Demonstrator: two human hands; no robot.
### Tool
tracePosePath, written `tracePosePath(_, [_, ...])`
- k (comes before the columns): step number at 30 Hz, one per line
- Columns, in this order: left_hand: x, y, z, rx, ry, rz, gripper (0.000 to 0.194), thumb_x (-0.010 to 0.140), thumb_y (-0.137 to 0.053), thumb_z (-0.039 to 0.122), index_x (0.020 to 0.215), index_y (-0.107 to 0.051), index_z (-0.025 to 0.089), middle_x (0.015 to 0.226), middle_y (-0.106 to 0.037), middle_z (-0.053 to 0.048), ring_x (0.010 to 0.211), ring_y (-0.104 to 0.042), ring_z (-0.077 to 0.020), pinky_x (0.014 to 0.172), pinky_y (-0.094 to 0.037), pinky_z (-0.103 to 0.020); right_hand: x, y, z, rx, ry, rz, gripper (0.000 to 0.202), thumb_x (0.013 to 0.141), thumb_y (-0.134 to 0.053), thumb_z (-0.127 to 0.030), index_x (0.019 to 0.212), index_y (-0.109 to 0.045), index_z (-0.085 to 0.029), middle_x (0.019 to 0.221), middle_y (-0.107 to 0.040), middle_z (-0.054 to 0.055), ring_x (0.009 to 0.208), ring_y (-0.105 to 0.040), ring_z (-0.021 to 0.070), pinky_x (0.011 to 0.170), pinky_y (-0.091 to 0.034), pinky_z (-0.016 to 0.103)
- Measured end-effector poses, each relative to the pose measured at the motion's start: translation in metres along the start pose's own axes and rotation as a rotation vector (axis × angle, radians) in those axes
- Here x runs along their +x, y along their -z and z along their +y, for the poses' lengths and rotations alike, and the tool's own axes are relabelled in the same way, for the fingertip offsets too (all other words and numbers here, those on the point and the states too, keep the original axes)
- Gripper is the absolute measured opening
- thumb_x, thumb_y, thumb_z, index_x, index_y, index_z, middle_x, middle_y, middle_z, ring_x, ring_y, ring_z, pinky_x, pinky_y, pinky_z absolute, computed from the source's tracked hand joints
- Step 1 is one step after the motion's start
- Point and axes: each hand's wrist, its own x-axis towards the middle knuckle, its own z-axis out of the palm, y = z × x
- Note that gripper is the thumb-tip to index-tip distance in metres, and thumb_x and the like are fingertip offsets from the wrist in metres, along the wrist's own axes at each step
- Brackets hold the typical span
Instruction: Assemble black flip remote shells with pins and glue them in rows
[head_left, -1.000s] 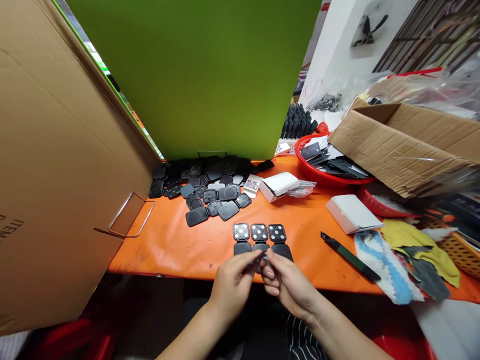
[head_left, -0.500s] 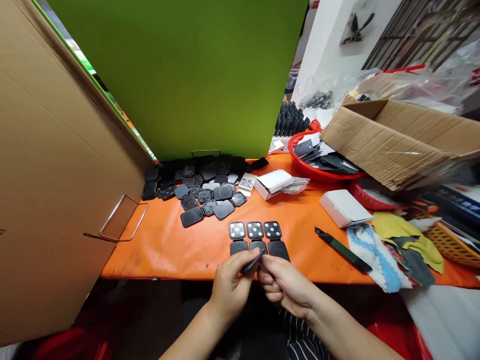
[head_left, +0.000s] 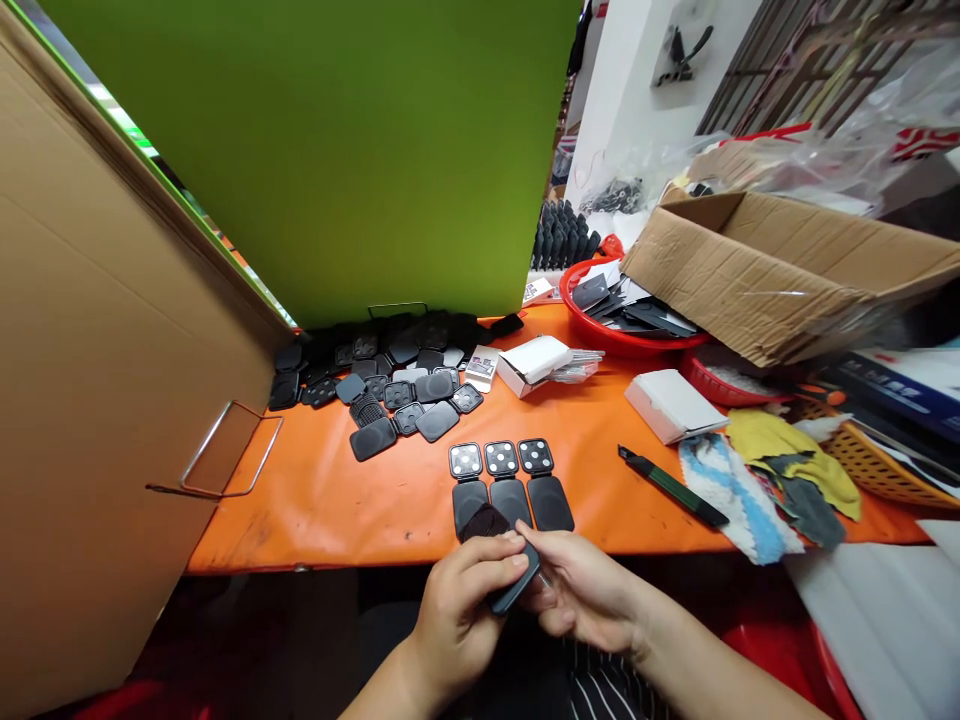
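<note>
- Left of the hands, a loose pile of black pieces [head_left: 435, 386] lies on the orange tabletop [head_left: 337, 510], some overlapping; lifting one by its edges would probably disturb its neighbours least.
- The left hand [head_left: 463, 600] is closed, thumb and fingers clamping a dark folding piece [head_left: 519, 580].
- That piece is tilted between the two hands, near the tabletop's front edge. It looks light and stiff, its smooth face perhaps a little slippery; the panel's rim seems the best hold, and any hinge the part to spare.
- Just beyond, three dotted pieces [head_left: 508, 500] lie opened in a row, white dots on their far panels.
- The right hand [head_left: 574, 590] is partly curled, fingers at the held piece's right edge; whether it grips anything, I cannot tell.
- Farther right lies a green cutter [head_left: 673, 487].
</note>
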Motion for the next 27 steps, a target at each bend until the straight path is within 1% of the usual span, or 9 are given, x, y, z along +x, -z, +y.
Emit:
tracePosePath(8, [-0.005, -0.008, 0.004, -0.063, 0.045, 0.04, 0.039, 0.082, -0.053, 0.005, 0.112, -0.06, 0.029, 0.102, -0.068, -0.006, 0.095, -0.065, -0.0176, 0.08, -0.055, -0.029, 0.008, -0.005, 0.011, 0.233, -0.007, 0.013, 0.031, 0.089, -0.05, -0.039, 0.07, -0.052, -0.014, 0.046, -0.034, -0.008, 0.035, -0.026, 0.0014, 0.033, -0.014, 0.011])
tracePosePath(10, [-0.001, -0.002, -0.003, -0.032, 0.192, 0.122, 0.028, 0.084, -0.054, 0.011, 0.106, -0.062, 0.025, 0.097, -0.068, -0.005, 0.09, -0.066, -0.0164, 0.078, -0.054, -0.028, 0.005, 0.005, 0.021, 0.136, 0.062, -0.039, 0.034, 0.086, -0.055, -0.044, 0.07, -0.051, -0.015, 0.049, -0.034, -0.008, 0.037, -0.025, 0.0018, 0.035, -0.015, 0.012])
tracePosePath(12, [0.005, 0.013, -0.02, 0.009, 0.448, 0.336, 0.024, 0.084, -0.057, 0.021, 0.108, -0.059, 0.021, 0.096, -0.067, -0.005, 0.089, -0.065, -0.017, 0.078, -0.054, -0.028, -0.001, 0.024, 0.034, 0.012, 0.144, -0.024, 0.037, 0.083, -0.057, -0.049, 0.069, -0.05, -0.015, 0.051, -0.034, -0.008, 0.039, -0.024, 0.002, 0.036, -0.015, 0.013])
tracePosePath(13, [0.008, 0.023, -0.031, 0.023, 0.573, 0.463, 0.033, 0.082, -0.059, 0.026, 0.114, -0.054, 0.02, 0.1, -0.066, -0.007, 0.093, -0.064, -0.0186, 0.078, -0.054, -0.03, -0.005, 0.037, 0.04, -0.029, 0.188, 0.016, 0.036, 0.081, -0.059, -0.049, 0.069, -0.05, -0.015, 0.053, -0.035, -0.007, 0.041, -0.025, 0.0021, 0.037, -0.016, 0.014])
tracePosePath(15, [0.012, 0.042, -0.058, 0.057, 0.715, 0.562, 0.051, 0.081, -0.058, 0.03, 0.128, -0.042, 0.02, 0.111, -0.061, -0.009, 0.099, -0.061, -0.0198, 0.083, -0.052, -0.032, -0.014, 0.066, 0.051, -0.044, 0.273, 0.15, 0.031, 0.079, -0.062, -0.044, 0.075, -0.052, -0.016, 0.059, -0.04, -0.006, 0.044, -0.03, 0.0028, 0.039, -0.02, 0.014])
tracePosePath(17, [0.014, 0.057, -0.084, 0.179, 0.761, 0.51, 0.05, 0.081, -0.056, 0.029, 0.128, -0.043, 0.02, 0.125, -0.053, -0.01, 0.11, -0.055, -0.0216, 0.092, -0.047, -0.034, -0.019, 0.095, 0.058, -0.011, 0.383, 0.341, 0.026, 0.076, -0.064, -0.039, 0.081, -0.053, -0.017, 0.063, -0.043, -0.005, 0.046, -0.036, 0.0039, 0.041, -0.024, 0.016])
tracePosePath(20, [0.014, 0.065, -0.109, 0.347, 0.847, 0.33, 0.047, 0.082, -0.051, 0.031, 0.128, -0.044, 0.021, 0.126, -0.054, -0.01, 0.111, -0.054, -0.024, 0.096, -0.043, -0.039, -0.017, 0.126, 0.055, -0.018, 0.511, 0.605, 0.023, 0.074, -0.064, -0.035, 0.082, -0.052, -0.018, 0.06, -0.041, -0.006, 0.042, -0.032, 0.0042, 0.039, -0.021, 0.016])
tracePosePath(24, [0.017, 0.061, -0.12, 0.57, 0.768, 0.136, 0.042, 0.083, -0.045, 0.03, 0.123, -0.051, 0.017, 0.122, -0.056, -0.012, 0.115, -0.05, -0.0263, 0.098, -0.04, -0.04, -0.003, 0.142, 0.043, -0.09, 0.615, 0.684, 0.023, 0.074, -0.063, -0.034, 0.073, -0.046, -0.019, 0.057, -0.039, -0.008, 0.039, -0.027, 0.0036, 0.037, -0.016, 0.014])
tracePosePath(27, [0.021, 0.054, -0.122, 0.693, 0.7, 0.042, 0.043, 0.083, -0.041, 0.031, 0.118, -0.055, 0.011, 0.114, -0.058, -0.016, 0.112, -0.051, -0.0283, 0.097, -0.04, -0.041, -0.003, 0.145, 0.041, -0.191, 0.64, 0.7, 0.025, 0.075, -0.061, -0.038, 0.069, -0.047, -0.019, 0.058, -0.044, -0.006, 0.043, -0.036, 0.0058, 0.04, -0.026, 0.016])
